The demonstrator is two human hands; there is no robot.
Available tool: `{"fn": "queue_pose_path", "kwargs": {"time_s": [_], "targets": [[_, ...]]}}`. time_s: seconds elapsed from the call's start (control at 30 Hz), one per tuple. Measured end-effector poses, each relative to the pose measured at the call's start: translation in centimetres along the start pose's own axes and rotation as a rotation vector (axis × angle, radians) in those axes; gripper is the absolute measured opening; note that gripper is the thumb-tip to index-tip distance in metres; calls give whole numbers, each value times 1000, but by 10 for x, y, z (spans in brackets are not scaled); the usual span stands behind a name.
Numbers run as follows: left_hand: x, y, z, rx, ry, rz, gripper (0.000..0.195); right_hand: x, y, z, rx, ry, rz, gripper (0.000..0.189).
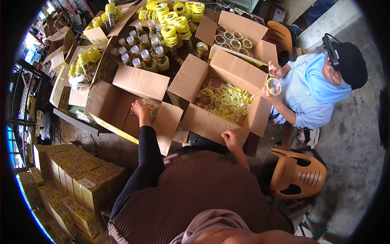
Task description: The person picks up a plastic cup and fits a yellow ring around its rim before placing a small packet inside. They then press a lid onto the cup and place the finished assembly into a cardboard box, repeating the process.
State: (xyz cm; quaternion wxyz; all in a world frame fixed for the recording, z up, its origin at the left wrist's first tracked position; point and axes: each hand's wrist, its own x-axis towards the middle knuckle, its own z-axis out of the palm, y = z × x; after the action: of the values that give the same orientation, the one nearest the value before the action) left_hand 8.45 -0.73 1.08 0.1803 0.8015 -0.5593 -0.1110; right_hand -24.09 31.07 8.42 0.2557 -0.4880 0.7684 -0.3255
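My left hand [140, 109] reaches into an open cardboard box [115, 108], its fingers bent. Whether anything is between those fingers cannot be made out. Beside it, clear plastic items [153, 110] lie along the box's right side, partly hidden by the hand and a flap. My right hand [233, 141] is loosely curled over the front flap [210, 123] of a second open box, with nothing visible in it. That box contains a loose heap of small yellow packets or wrappers [230, 100].
Clear plastic jars [146, 56] and stacked yellow rings [169, 33] crowd the table behind. Another box [240, 21] holds yellow-rimmed jars. At the right, a co-worker [317, 88] holds a yellow-rimmed clear container [273, 86]. An orange plastic chair [298, 174] and stacked cartons [82, 180] flank me.
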Motion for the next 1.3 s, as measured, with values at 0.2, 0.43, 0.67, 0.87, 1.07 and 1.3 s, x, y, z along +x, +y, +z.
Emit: {"fn": "queue_pose_path", "kwargs": {"time_s": [0.2, 0.43, 0.67, 0.87, 1.07, 1.3], "targets": [[16, -26, 27, 59, -94, 51, 24, 8, -5, 1, -1, -44, -31, 13], [-36, 24, -42, -159, 11, 187, 13, 11, -6, 0, -40, -55, -32, 14], [-70, 2, -19, -56, -2, 486, 19, 13, -5, 2, -26, -50, -53, 13], [-74, 10, -35, -30, -129, 596, 29, 14, -2, 2, -25, -34, -54, 13], [-82, 21, -50, -23, -182, 506, 32, 15, 1, 4, -22, -39, -30, 13], [-66, 79, -68, -134, 67, 623, 28, 14, -1, 1, -11, -41, -57, 15]]}}
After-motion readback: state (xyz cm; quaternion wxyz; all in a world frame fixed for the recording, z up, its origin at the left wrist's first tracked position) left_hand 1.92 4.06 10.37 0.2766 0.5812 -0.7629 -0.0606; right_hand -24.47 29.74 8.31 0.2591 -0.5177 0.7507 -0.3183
